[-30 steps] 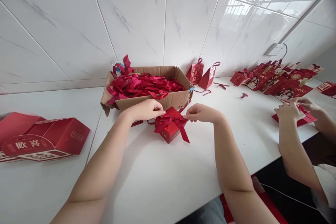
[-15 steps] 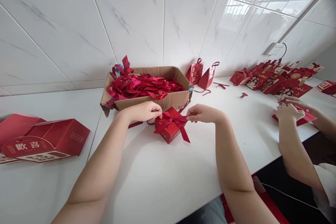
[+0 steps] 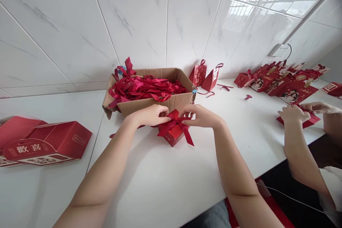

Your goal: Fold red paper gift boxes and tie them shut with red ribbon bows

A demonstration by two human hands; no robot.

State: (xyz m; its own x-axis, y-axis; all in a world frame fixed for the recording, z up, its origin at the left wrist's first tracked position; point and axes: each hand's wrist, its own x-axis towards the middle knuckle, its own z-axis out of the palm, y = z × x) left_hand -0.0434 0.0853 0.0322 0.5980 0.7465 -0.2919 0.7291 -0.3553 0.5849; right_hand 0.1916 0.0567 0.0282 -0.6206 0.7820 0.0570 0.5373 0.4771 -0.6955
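A small red gift box (image 3: 173, 138) stands on the white table in front of me, with a red ribbon (image 3: 188, 136) tied in a bow on its top. At the bow's left side, my left hand (image 3: 156, 114) is closed in a pinch on the ribbon. My right hand (image 3: 199, 115) curls over the bow from the right, its fingers bent and pinching the ribbon near the knot. One ribbon tail hangs down the front right of the box. The fingertips partly cover the knot.
Right behind the gift box stands a cardboard box (image 3: 149, 106) full of red ribbons (image 3: 149, 87). Folded red cartons (image 3: 48, 144) lie at the left. Two tall red boxes (image 3: 198, 74) lean near the wall. At the right, a co-worker's hands (image 3: 295, 114) handle another red box beside several finished ones.
Both my hands have moved inward toward the knot; my right hand shifted left from the bow's right end. The co-worker's far hand has moved to the right.
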